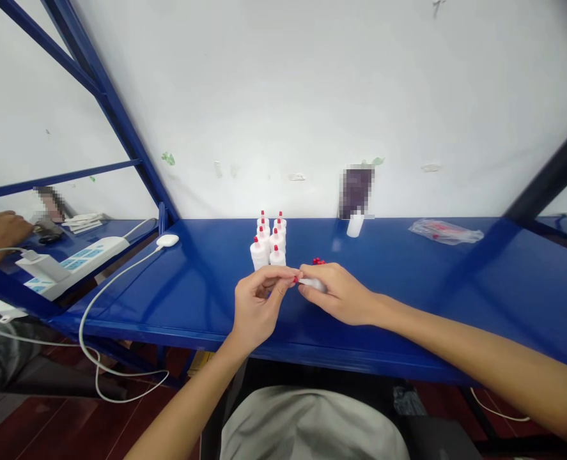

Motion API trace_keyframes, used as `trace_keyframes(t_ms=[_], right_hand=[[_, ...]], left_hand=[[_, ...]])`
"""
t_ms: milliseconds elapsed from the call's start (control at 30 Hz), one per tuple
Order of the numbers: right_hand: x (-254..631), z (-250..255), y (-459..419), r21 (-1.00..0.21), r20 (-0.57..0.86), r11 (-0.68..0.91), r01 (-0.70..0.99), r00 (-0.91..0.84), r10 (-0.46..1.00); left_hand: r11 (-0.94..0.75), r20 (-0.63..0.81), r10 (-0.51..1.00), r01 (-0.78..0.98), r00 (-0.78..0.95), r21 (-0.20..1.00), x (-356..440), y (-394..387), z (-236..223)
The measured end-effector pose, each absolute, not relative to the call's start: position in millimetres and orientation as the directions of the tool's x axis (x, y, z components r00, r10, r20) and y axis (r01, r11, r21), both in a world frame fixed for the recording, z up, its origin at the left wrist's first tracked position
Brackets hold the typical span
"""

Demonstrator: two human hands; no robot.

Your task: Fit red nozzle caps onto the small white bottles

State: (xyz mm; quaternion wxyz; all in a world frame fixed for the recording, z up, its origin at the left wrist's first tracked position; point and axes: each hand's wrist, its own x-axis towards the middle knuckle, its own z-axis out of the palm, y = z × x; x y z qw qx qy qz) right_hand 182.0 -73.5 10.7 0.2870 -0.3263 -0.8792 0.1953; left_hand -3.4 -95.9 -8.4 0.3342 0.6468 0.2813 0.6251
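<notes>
My right hand (338, 292) is wrapped round a white squeeze bottle (318, 283) that lies tilted with its nozzle toward the left. At the nozzle tip, the thumb and fingertips of my left hand (259, 300) pinch a small red cap (296, 280). Whether the cap is fully seated cannot be made out. Just beyond my hands, several white bottles with red caps (277, 255) stand upright in two rows. A few loose red caps (318, 260) lie behind my right hand, partly hidden by it.
A white bottle without a red cap (355, 225) stands near the wall, before a blurred dark object (357, 190). A clear plastic bag (446, 231) with red pieces lies at right. At left are a power strip (79, 265), a white cable (82, 319) and another person's hand (2, 231).
</notes>
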Motion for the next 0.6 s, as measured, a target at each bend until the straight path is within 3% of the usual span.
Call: trace_keyframes(t_ms=[300,467,600], right_hand=[[187.2,11.4,-72.4,-0.684,0.323,0.647,0.337,-0.656,0.682],[184.4,8.1,-72.5,-0.559,0.325,0.699,0.446,-0.657,0.680],[186.0,8.5,-68.8,-0.420,0.331,0.693,0.586,-0.612,0.718]], left_hand=[[-0.705,0.684,0.709,0.196,0.174,0.681,-6.1,-97.1,-13.6],[-0.644,0.612,0.765,0.209,0.200,0.736,-4.2,-97.5,-15.4],[-0.634,0.606,0.772,0.317,0.195,0.706,-0.5,-95.3,-12.1]])
